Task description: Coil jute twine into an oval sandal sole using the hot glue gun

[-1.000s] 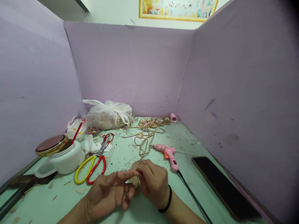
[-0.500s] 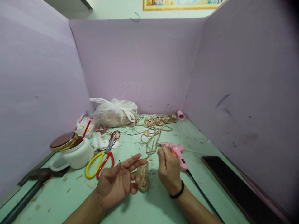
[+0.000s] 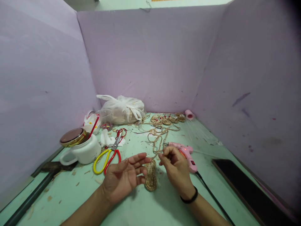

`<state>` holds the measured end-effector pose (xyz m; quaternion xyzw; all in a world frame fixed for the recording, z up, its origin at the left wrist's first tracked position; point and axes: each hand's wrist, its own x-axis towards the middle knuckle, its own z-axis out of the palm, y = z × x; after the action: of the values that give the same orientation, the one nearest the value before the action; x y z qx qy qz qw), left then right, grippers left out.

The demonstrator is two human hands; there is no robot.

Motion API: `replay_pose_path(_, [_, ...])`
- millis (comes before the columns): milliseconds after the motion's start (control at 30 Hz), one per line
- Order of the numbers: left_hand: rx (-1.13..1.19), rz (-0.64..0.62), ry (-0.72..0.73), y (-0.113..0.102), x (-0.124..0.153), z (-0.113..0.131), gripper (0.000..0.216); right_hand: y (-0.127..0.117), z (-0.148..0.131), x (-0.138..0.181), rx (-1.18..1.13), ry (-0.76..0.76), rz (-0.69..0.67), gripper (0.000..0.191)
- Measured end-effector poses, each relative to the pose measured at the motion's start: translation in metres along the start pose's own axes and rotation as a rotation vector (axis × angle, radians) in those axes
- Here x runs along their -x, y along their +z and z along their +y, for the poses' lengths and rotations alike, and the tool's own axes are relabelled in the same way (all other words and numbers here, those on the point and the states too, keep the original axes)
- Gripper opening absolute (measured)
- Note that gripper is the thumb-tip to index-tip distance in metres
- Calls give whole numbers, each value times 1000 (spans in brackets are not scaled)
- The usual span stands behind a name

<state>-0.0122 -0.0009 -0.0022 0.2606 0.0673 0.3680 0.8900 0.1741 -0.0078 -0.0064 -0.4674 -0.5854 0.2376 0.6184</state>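
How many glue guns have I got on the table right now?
1: the pink glue gun lies on the green table just behind the right hand, its black cord running toward the near right. Another could be hidden under the white bag.

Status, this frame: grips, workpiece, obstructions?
Left grip open, fingertips at jute coil. Right grip pinched beside glue gun, contents unclear. Scissors lie left, apart.

Bare tabletop (image 3: 145, 210) lies nearest the body; scissors (image 3: 114, 147) crowd the left, glue gun (image 3: 188, 153) (cord (image 3: 211, 196) trailing) the right, twine (image 3: 161, 136) ahead.
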Motion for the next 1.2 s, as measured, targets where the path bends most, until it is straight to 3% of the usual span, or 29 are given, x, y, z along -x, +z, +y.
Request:
replay_pose_path(167, [-55, 71, 59, 1, -1, 1, 50, -2, -9, 9, -43, -98, -76, 5])
replay_pose_path(300, [-91, 96, 76, 2, -1, -3, 49, 0, -8, 17, 109, -372, -193, 10])
replay_pose_path(400, [-110, 95, 57, 5, -1, -7, 49, 1, -6, 18, 203, -445, -214, 14])
replay_pose_path(533, [-145, 96, 37, 11, 3, -3, 46, -5, -11, 15, 233, -326, -99, 19])
replay_pose_path(633, [-221, 182, 142, 13, 8, 11, 39, -13, -14, 13, 207, -154, 15, 32])
replay_pose_path(800, [-443, 514, 303, 4, 7, 26, 34, -22, -11, 15, 6, 52, 174, 35])
replay_pose_path(867, [-626, 695, 253, -1, -1, 22, 29, -24, -8, 16, 1, 138, 224, 35])
replay_pose_path(933, [-823, 829, 149, -5, -11, 16, 25, -25, -5, 15, 111, 189, 256, 22])
replay_pose_path(1000, [-986, 858, 80, -6, -20, 9, 23, -26, 1, 11, 301, 195, 198, 20])
replay_pose_path(1133, [-1249, 802, 46, -5, -25, -2, 14, -22, 15, 5, 675, 184, -147, 25])
replay_pose_path(1200, [-1363, 796, 52, -5, -24, -6, 12, -17, 19, 6, 768, 190, -249, 28])
